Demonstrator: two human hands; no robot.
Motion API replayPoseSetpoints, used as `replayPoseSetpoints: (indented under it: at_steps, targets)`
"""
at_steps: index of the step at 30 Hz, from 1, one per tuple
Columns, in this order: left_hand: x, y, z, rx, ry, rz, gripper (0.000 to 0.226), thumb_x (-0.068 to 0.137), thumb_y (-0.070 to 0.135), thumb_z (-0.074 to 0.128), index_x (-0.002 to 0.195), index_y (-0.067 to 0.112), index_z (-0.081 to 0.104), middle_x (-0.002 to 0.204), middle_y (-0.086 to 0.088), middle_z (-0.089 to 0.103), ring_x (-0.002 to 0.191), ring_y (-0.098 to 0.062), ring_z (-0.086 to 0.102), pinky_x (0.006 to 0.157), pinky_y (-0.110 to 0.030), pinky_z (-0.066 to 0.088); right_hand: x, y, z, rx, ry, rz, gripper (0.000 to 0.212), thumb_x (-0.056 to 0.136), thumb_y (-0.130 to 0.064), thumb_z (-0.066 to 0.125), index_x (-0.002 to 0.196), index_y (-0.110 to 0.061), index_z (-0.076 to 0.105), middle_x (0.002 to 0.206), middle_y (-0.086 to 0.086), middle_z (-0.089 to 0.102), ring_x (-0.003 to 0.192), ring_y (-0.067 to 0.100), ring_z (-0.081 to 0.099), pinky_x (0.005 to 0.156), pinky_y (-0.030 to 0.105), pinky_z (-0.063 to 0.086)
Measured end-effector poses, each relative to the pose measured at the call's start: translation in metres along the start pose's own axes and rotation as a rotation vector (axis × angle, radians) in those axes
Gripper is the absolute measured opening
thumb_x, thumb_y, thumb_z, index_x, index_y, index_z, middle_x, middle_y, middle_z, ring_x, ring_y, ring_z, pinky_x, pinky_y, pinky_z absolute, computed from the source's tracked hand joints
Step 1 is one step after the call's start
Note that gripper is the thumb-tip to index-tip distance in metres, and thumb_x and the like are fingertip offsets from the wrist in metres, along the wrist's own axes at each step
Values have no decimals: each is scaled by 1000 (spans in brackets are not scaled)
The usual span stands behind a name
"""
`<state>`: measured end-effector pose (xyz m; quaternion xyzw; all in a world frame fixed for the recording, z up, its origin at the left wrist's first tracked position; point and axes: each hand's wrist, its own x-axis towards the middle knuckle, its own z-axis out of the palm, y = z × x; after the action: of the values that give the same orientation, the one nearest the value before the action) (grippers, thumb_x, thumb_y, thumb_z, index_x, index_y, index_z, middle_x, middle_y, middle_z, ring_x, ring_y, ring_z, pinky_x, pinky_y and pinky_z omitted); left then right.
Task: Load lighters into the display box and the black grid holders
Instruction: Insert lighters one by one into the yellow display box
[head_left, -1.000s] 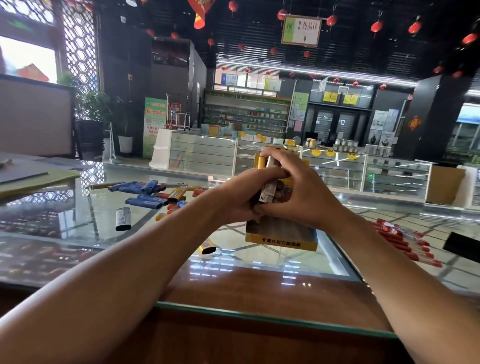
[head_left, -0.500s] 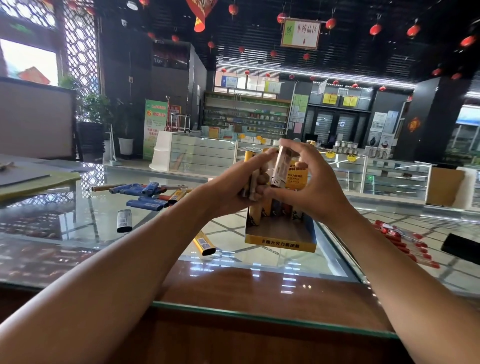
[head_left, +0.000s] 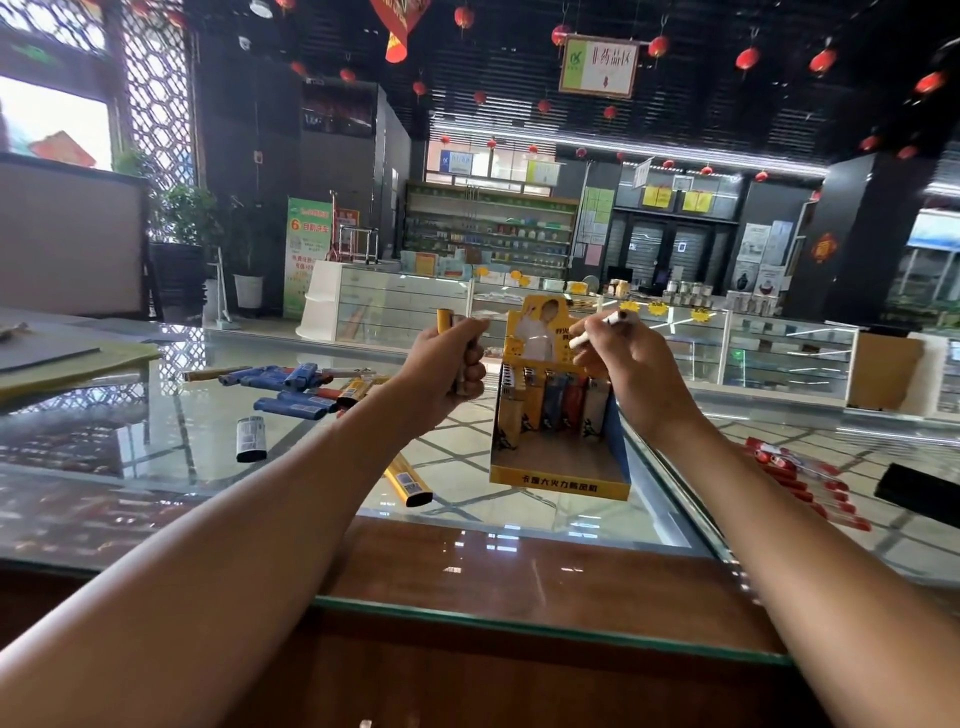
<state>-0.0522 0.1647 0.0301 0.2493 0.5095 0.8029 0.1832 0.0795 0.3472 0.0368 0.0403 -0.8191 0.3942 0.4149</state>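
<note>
A yellow display box (head_left: 558, 480) stands on the glass counter with a row of several lighters (head_left: 553, 400) upright at its back. My left hand (head_left: 447, 371) is raised left of the box and grips a small bunch of lighters; a yellow one (head_left: 444, 318) sticks out on top. My right hand (head_left: 631, 358) hovers above the box's right side, pinching a white lighter (head_left: 597, 330) held slantwise. Loose blue lighters (head_left: 291, 387) lie in a pile at the left. A yellow lighter (head_left: 410, 483) and a white-labelled one (head_left: 251, 439) lie apart on the glass.
Red lighters (head_left: 800, 480) lie in a row on the glass at the right, beside a black object (head_left: 917, 493) at the edge. A wooden strip (head_left: 519, 571) runs under the counter's near glass edge. Papers (head_left: 62, 358) rest at the far left.
My hands were clasped together over the box around a bunch of lighters. They have lifted and parted: the left keeps the bunch, the right has drawn out one white lighter.
</note>
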Motion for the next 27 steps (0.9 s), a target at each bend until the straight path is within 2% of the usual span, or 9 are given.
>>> replayPoseSetpoints:
  at_steps: [5, 9, 12, 16, 18, 21, 27]
  targets:
    - [-1, -5, 1, 40, 19, -18, 37, 101, 18, 63, 68, 19, 45, 56, 1, 42, 44, -11, 39, 39, -21, 32, -1, 3, 0, -69, -12, 4, 37, 107, -41, 49, 95, -14, 72, 81, -7, 71, 65, 11, 64, 71, 32, 51]
    - [-3, -8, 2, 91, 28, -24, 35, 101, 19, 63, 70, 19, 47, 57, 1, 44, 45, -10, 41, 40, -20, 33, 1, 9, -2, -121, -24, 50, 35, 103, -46, 54, 99, -16, 73, 81, 1, 70, 63, 10, 62, 70, 33, 51]
    - [-3, -10, 1, 109, 32, -29, 34, 100, 20, 64, 71, 18, 48, 58, 0, 45, 46, -11, 41, 40, -22, 35, 1, 9, -6, -160, -17, 97, 27, 99, -44, 63, 99, -18, 68, 80, -2, 68, 58, 2, 62, 63, 19, 48]
    - [-3, -12, 1, 132, 25, -32, 34, 100, 22, 64, 70, 17, 49, 58, 0, 45, 47, -11, 42, 41, -23, 35, 1, 9, -14, -271, -44, 79, 31, 91, -40, 76, 108, -16, 64, 97, -7, 68, 84, 5, 64, 67, 22, 48]
    - [-4, -13, 2, 141, 14, -35, 35, 100, 22, 64, 69, 18, 49, 58, 1, 45, 47, -11, 42, 42, -23, 35, 2, 12, -18, -322, -64, 80, 35, 88, -39, 79, 110, -19, 63, 98, -8, 67, 86, 5, 61, 66, 21, 45]
    - [-3, -14, 2, 147, 12, -36, 35, 100, 23, 64, 69, 18, 49, 58, 1, 45, 48, -11, 41, 43, -23, 35, 5, 22, -21, -410, -114, 103, 39, 88, -42, 79, 116, -19, 65, 107, -3, 68, 93, 17, 63, 70, 28, 45]
    - [-4, -14, 2, 149, 3, -41, 35, 100, 23, 64, 69, 18, 49, 58, 1, 45, 47, -10, 41, 43, -23, 35, 5, 28, -25, -476, -184, 127, 19, 92, -39, 74, 102, -23, 69, 98, -2, 70, 90, 18, 63, 69, 28, 41]
